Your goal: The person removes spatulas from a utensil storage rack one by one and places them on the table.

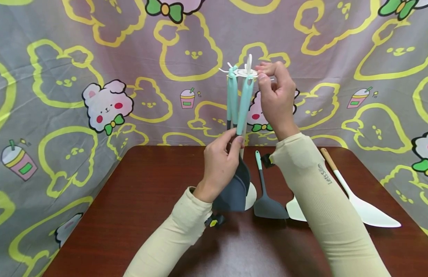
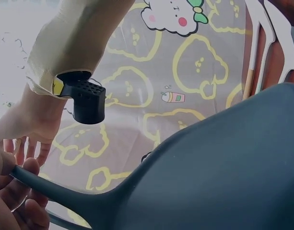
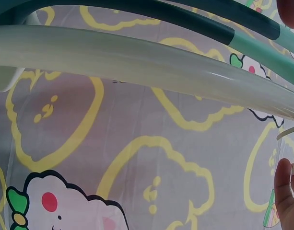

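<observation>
A white utensil stand point(image 1: 242, 72) with a hooked ring on top stands mid-table, and its pale post point(image 3: 137, 52) crosses the right wrist view. Teal-handled utensils point(image 1: 232, 100) hang from its left hooks. My left hand point(image 1: 218, 163) pinches a teal-and-grey spatula point(image 1: 246, 102) low on its handle, the handle's holed end up at the front hook. The spatula's broad grey blade point(image 2: 209, 163) fills much of the left wrist view. With thumb and fingertips, my right hand point(image 1: 278, 98) pinches the right edge of the stand's ring.
Right of the stand, a grey spatula with a teal handle point(image 1: 269, 207) lies on the brown table point(image 1: 130, 200). Beyond it are a white-headed utensil point(image 1: 295, 209), partly behind my right sleeve, and a white turner with a wooden handle point(image 1: 373, 211). A patterned curtain point(image 1: 130, 57) surrounds the table.
</observation>
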Demonstrator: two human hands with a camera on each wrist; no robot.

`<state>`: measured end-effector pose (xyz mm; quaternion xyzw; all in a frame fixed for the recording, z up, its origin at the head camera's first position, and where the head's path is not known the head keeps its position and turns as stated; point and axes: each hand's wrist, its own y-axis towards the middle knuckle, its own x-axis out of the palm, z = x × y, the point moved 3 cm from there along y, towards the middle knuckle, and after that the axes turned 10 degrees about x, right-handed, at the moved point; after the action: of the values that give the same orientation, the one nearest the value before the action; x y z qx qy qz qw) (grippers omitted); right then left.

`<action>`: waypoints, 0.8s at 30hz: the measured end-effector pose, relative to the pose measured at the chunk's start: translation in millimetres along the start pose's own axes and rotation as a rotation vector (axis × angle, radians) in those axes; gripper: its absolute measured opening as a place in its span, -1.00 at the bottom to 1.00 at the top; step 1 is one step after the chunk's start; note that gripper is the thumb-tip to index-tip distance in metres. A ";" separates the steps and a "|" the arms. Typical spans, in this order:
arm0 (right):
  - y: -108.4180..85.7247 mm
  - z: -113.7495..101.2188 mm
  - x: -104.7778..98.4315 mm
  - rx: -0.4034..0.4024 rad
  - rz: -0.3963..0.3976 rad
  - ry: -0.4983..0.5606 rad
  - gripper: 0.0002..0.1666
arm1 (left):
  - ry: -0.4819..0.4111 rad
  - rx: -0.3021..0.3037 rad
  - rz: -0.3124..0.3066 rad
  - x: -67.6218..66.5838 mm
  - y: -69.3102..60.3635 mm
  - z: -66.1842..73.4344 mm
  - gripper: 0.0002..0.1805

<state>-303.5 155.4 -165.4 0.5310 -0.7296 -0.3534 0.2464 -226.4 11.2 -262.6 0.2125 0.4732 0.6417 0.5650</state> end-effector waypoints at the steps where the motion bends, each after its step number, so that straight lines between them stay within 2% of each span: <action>1: 0.0 0.0 -0.1 0.001 0.000 -0.001 -0.72 | -0.002 0.002 -0.001 -0.1 0.1 0.5 -0.81; 11: -1.5 -2.7 -1.1 -0.003 -0.017 -0.012 -0.71 | -0.020 0.005 -0.005 -0.7 0.4 3.5 -0.81; 18: -1.1 -3.9 0.2 0.043 -0.019 -0.001 -0.70 | -0.022 0.007 -0.005 -1.2 1.4 4.4 -0.81; 24: -1.5 -2.7 -1.0 0.005 -0.017 -0.004 -0.72 | -0.023 0.022 -0.003 -2.2 1.1 6.0 -0.81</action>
<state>-300.3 155.4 -164.8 0.5371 -0.7266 -0.3545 0.2408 -221.6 11.4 -258.3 0.2255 0.4742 0.6331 0.5688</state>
